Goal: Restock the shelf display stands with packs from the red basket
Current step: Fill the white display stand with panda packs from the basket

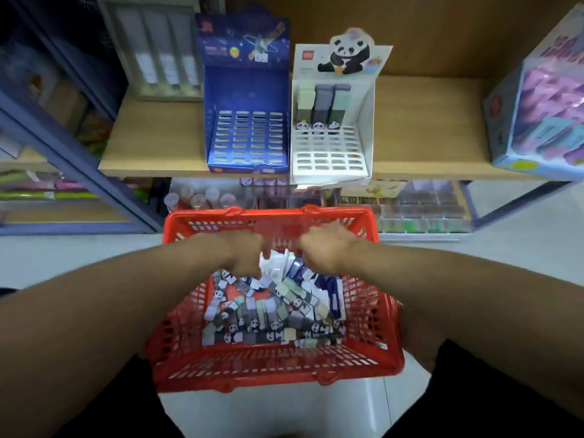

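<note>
Red basket holds loose panda packs — both hands reach in, blurred; grips cannot be told.

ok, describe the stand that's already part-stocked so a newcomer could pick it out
Start at the wooden shelf above the red basket. Two slotted display stands sit side by side at its middle; take the white stand, on the right. Unlike the empty blue stand next to it, it has a panda cutout on top and three packs standing in its back row.
</note>
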A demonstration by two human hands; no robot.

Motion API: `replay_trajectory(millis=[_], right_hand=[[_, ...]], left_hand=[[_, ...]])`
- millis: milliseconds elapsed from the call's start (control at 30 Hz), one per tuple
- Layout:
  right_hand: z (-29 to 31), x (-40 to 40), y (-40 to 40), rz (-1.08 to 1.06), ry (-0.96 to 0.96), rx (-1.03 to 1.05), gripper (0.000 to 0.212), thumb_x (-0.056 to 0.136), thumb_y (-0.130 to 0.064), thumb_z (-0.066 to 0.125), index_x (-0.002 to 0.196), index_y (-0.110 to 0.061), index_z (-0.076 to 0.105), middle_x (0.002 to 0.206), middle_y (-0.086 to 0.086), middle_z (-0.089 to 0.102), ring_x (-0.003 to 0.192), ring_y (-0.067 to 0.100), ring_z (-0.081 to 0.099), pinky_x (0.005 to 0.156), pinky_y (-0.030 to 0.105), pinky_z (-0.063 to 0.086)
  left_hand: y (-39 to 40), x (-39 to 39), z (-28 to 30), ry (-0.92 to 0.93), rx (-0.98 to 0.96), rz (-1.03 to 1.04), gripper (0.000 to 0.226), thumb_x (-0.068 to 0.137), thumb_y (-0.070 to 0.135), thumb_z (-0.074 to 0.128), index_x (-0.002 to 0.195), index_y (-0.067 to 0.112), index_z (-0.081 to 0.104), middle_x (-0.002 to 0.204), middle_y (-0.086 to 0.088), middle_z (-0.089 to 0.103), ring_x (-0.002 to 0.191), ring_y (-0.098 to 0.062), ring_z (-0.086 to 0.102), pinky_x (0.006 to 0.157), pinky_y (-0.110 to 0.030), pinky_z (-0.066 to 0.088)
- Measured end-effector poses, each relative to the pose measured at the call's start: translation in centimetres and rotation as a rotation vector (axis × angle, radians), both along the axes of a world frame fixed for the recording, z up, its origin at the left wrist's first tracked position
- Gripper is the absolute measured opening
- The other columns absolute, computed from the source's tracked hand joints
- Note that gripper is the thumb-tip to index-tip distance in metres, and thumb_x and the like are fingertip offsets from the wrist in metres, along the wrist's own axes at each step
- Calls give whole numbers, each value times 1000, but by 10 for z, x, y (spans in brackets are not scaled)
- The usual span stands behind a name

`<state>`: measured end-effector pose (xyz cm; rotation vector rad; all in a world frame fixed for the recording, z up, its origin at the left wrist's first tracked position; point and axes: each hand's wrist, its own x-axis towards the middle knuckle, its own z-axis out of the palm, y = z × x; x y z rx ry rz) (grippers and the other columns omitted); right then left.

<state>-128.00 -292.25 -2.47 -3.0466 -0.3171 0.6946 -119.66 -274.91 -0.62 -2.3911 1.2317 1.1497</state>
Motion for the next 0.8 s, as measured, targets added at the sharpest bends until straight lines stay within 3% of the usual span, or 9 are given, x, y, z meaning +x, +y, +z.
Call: replay_trajectory(millis=[67,167,333,467,633,700,800], right_hand=[[-46,-13,4,-169,199,13,18,89,-19,56,100,-23,71,104,5,69,96,29,66,81,38,56],[-109,-33,11,-468,334,150,27,93,-19,58,118,-16,69,124,9,65,115,30,59,96,40,52],[-181,-54,32,-752,376,250,34,95,-27,65,125,-14,61,129,10,60,115,31,59,94,43,53],[-203,-48,37,-805,337,198,27,93,-21,64,118,-14,62,122,9,57,110,32,62,88,42,55],[-212,-39,41,-782,403,154,25,94,-11,60,119,-8,63,123,12,60,110,34,63,86,42,54],[-215,-40,43,-779,463,166,27,93,-12,61,120,-10,61,124,13,63,113,33,62,88,41,53],[-215,-40,45,-826,514,198,40,88,-23,73,124,-10,59,127,12,63,116,32,61,91,38,52]], left_hand=[[11,-8,-21,12,110,16,49,93,30,65,139,17,55,133,-8,63,121,-27,58,97,-30,46],[19,-27,-58,67,85,152,50,97,37,59,142,17,51,144,-8,55,129,-27,53,102,-30,42],[20,-92,-123,269,-87,591,29,94,20,55,119,18,69,121,-5,68,113,-24,63,94,-28,51],[30,-115,-161,343,-142,708,5,89,18,61,87,18,65,99,-8,70,93,-25,66,78,-33,55],[36,-99,-186,325,-161,910,37,93,17,56,58,18,45,66,-4,52,66,-19,50,63,-29,40],[37,-98,-194,338,-142,954,34,95,20,58,61,16,51,70,-6,59,71,-21,57,66,-30,44],[37,-104,-204,391,-111,975,21,94,20,61,83,5,70,92,-17,71,87,-32,68,76,-36,54]])
